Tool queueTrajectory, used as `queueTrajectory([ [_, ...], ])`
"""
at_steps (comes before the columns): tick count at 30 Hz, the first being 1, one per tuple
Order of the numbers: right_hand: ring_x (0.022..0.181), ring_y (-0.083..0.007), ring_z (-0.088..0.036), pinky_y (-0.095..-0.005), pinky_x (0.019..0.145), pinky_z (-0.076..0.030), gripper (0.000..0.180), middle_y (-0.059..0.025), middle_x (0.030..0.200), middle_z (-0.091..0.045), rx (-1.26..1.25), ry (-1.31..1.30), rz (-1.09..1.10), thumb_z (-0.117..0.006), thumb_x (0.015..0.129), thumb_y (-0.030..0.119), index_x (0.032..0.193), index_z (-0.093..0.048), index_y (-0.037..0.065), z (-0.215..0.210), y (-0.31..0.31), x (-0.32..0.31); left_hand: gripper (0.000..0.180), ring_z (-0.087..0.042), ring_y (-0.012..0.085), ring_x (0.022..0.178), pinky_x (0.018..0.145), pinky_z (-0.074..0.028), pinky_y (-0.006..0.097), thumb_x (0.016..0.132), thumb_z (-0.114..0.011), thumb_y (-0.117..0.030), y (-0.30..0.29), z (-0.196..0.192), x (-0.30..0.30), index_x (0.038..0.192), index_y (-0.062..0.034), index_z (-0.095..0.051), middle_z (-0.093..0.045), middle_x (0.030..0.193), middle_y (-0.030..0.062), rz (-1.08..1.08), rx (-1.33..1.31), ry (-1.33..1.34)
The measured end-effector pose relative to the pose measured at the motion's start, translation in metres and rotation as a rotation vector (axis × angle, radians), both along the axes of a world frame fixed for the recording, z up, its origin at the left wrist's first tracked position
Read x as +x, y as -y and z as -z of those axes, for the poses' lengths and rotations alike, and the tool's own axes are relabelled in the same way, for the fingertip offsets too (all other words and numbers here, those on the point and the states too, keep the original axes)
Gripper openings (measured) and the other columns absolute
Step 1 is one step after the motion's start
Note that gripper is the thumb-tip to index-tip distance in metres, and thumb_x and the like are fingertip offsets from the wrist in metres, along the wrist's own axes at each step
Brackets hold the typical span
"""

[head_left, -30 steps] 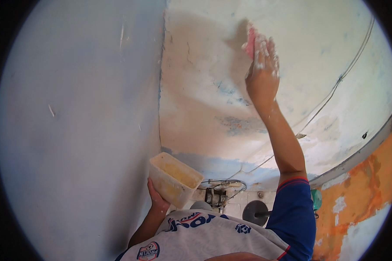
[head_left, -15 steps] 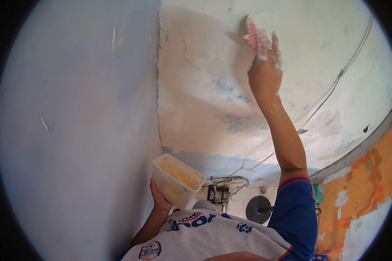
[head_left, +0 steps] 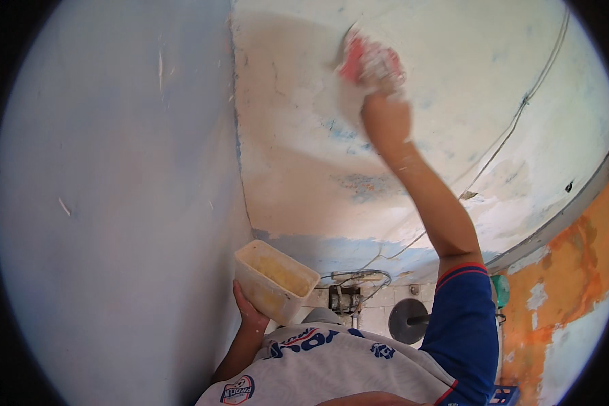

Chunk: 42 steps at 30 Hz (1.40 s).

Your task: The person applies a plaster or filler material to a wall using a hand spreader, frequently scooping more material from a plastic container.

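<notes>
My right hand (head_left: 387,122) is raised high against the patchy cream wall (head_left: 304,128). It is closed around a red putty spreader (head_left: 353,59) smeared with white paste; motion blurs the fingers. The spreader's edge appears to be at the wall surface. Low on the left, my left hand (head_left: 249,312) supports an off-white rectangular plastic tub (head_left: 258,291), tilted close to my chest. Pale yellowish paste (head_left: 277,271) lies inside it. The tub hides part of the left fingers.
A smooth bluish wall (head_left: 115,203) meets the cream one at a corner on my left. Thin cables (head_left: 521,111) cross the wall on the right. Below are a small motor-like device (head_left: 345,300), a dark round disc (head_left: 408,321) and an orange peeling wall (head_left: 561,291).
My right hand has swept left with the spreader, whose red face now shows more. The left hand and tub hold nearly the same position. The view has shifted slightly.
</notes>
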State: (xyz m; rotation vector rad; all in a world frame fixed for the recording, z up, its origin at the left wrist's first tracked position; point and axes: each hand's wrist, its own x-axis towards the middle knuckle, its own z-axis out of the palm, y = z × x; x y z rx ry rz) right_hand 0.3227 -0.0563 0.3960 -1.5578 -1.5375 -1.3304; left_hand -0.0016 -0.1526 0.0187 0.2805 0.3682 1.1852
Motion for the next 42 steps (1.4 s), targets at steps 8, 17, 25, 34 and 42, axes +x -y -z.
queueTrajectory([
  [8, 0.126, -0.0402, -0.061, -0.0487, 0.09, -0.059, 0.049, -0.0255, 0.14, -0.059, -0.818, -0.102, -0.077, -0.062, 0.082, 0.003, 0.131, -0.065, 0.003, 0.056, 0.014, -0.069, 0.075, -0.045, 0.0347, 0.141, 0.115, -0.041, 0.053, 0.101, -0.04, -0.065, 0.001, 0.009, -0.003, 0.157, -0.0158, -0.035, -0.045, 0.155, 0.0107, 0.015, -0.019, 0.067],
  [17, 0.127, -0.035, -0.062, -0.0471, 0.108, -0.049, 0.044, -0.0245, 0.128, -0.067, 0.145, 0.306, -0.044, -0.061, 0.087, 0.007, 0.128, -0.064, -0.007, 0.087, -0.042, -0.023, 0.076, -0.046, 0.0333, 0.141, 0.115, -0.041, 0.052, 0.1, -0.041, -0.067, -0.001, 0.009, 0.007, 0.157, -0.0166, -0.036, -0.046, 0.154, 0.0101, 0.054, 0.004, 0.046],
  [25, 0.073, -0.0356, -0.07, -0.0507, 0.069, -0.055, 0.01, -0.0206, 0.081, -0.07, -0.332, -0.266, -0.208, -0.066, 0.077, 0.002, 0.084, -0.072, 0.002, 0.006, 0.011, -0.048, 0.077, -0.046, 0.0337, 0.141, 0.115, -0.041, 0.052, 0.099, -0.04, -0.068, 0.009, -0.007, 0.005, 0.157, -0.0175, -0.036, -0.046, 0.154, 0.0095, 0.014, -0.058, -0.009],
  [34, 0.107, -0.0381, -0.072, -0.0499, 0.088, -0.058, 0.042, -0.0272, 0.125, -0.068, -0.245, 0.271, -0.297, -0.062, 0.087, 0.008, 0.127, -0.065, -0.002, 0.152, -0.037, -0.061, 0.075, -0.046, 0.033, 0.141, 0.115, -0.042, 0.052, 0.1, -0.04, -0.067, 0.003, -0.004, 0.011, 0.157, -0.0178, -0.036, -0.046, 0.154, 0.0096, 0.052, -0.047, -0.001],
  [42, 0.093, -0.0345, -0.071, -0.0486, 0.083, -0.058, 0.046, -0.0179, 0.119, -0.071, 0.178, -0.057, -0.124, -0.063, 0.084, 0.004, 0.13, -0.065, 0.005, -0.024, 0.003, -0.041, 0.074, -0.046, 0.0325, 0.141, 0.114, -0.041, 0.052, 0.1, -0.04, -0.066, 0.01, 0.005, 0.0, 0.157, -0.0178, -0.036, -0.046, 0.154, 0.0091, 0.015, -0.052, 0.013],
])
